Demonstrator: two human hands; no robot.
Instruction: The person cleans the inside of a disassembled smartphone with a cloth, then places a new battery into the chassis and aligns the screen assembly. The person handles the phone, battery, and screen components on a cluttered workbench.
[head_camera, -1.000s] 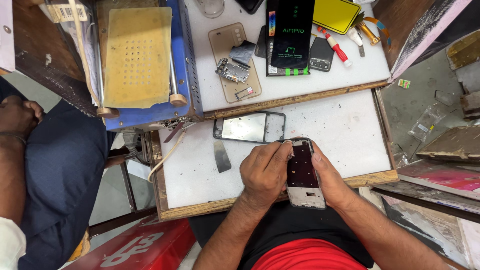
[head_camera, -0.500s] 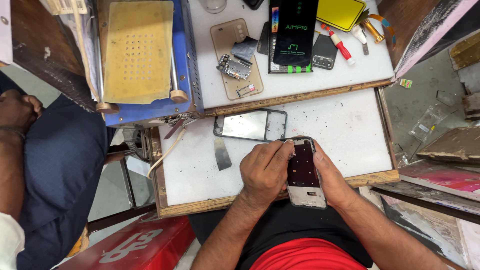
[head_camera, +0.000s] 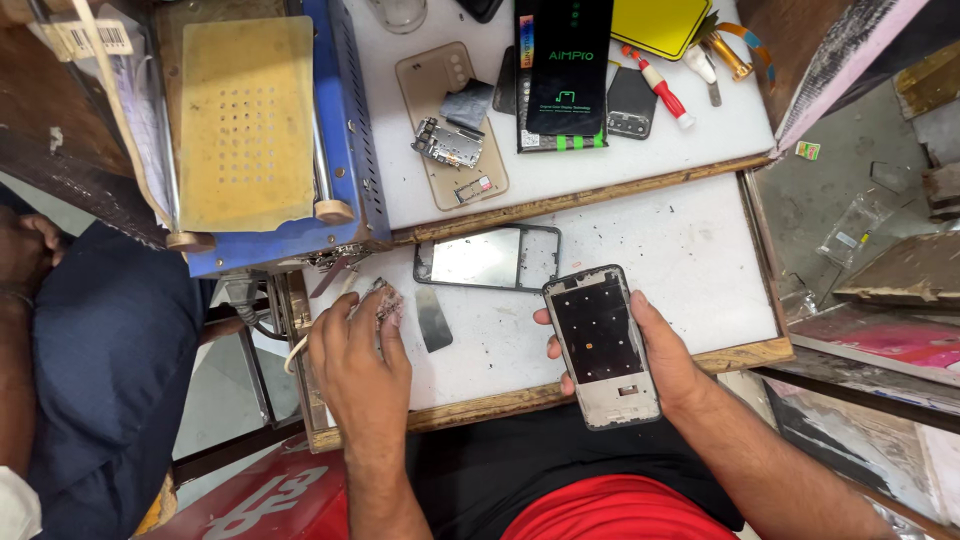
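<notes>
My right hand (head_camera: 668, 365) holds a phone middle frame (head_camera: 603, 345) with its dark inner plate facing up, over the front edge of the white work board (head_camera: 680, 250). The thumb lies along the frame's left side. My left hand (head_camera: 355, 360) is apart from it at the board's left edge. Its fingertips pinch a small crumpled greyish scrap (head_camera: 386, 300). A detached glass screen panel (head_camera: 490, 258) lies flat on the board just beyond the frame. A small dark flat strip (head_camera: 433, 318) lies between my two hands.
On the raised shelf behind lie a beige phone back cover (head_camera: 450, 125) with a circuit board on it, a black box (head_camera: 565, 70) and a red and white screwdriver (head_camera: 660, 85). A blue machine with a yellow pad (head_camera: 245, 120) stands at left. Another person in dark blue (head_camera: 100, 350) sits at far left.
My left hand has left the phone frame and moved left to the board's edge with a scrap in its fingertips. My right hand now holds the frame alone.
</notes>
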